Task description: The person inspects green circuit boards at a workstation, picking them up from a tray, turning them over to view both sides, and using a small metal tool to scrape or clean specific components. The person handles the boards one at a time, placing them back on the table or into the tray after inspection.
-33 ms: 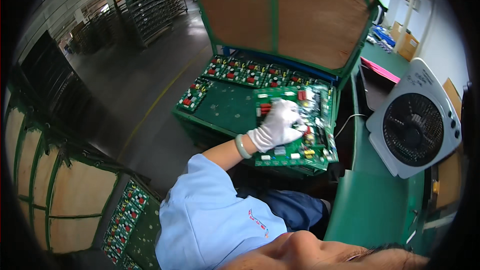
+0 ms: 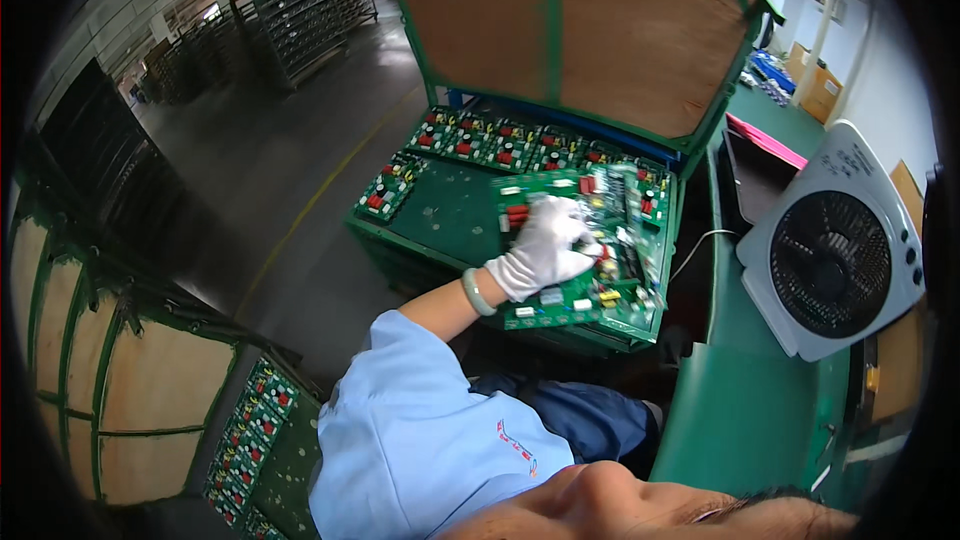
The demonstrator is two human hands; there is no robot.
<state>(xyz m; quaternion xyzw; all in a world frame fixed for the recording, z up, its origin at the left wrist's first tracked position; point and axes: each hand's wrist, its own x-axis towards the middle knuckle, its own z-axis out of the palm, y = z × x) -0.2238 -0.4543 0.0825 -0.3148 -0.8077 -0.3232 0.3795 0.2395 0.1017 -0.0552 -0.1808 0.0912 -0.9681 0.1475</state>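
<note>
My left hand (image 2: 548,248), in a white glove with a pale green bangle at the wrist, lies over a large green circuit board (image 2: 560,312). Its fingers are bent and closed on the board among the parts, and the fingertips are partly hidden. Red, white, yellow and black components cover the board, whose right side is blurred. It is held over the right part of a green cart top (image 2: 455,215), overlapping smaller boards there. My right hand does not show.
Several small circuit boards (image 2: 465,140) line the cart's back, below a brown panel in a green frame (image 2: 470,20). A grey box fan (image 2: 830,260) stands on the green bench (image 2: 740,410) at right. Another cart with boards (image 2: 250,430) is at lower left. Dark racks (image 2: 300,25) stand far back.
My left hand and the large circuit board have shifted slightly to the left together. The boards lying on the cart look the same.
</note>
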